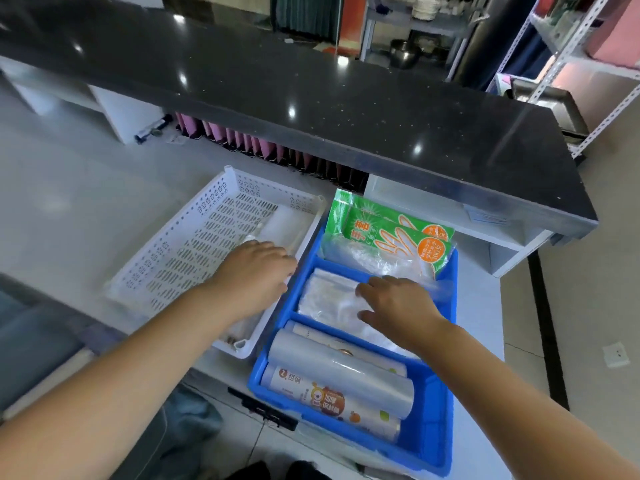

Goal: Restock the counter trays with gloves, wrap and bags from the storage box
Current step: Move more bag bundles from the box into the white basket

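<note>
Both hands spread flat, our left hand in the nearly bare white perforated basket, right hand on clear bags in the well-stocked blue divided tray.

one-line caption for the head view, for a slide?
Left hand in the white perforated basket, right hand on clear bags in the blue divided tray.
</note>
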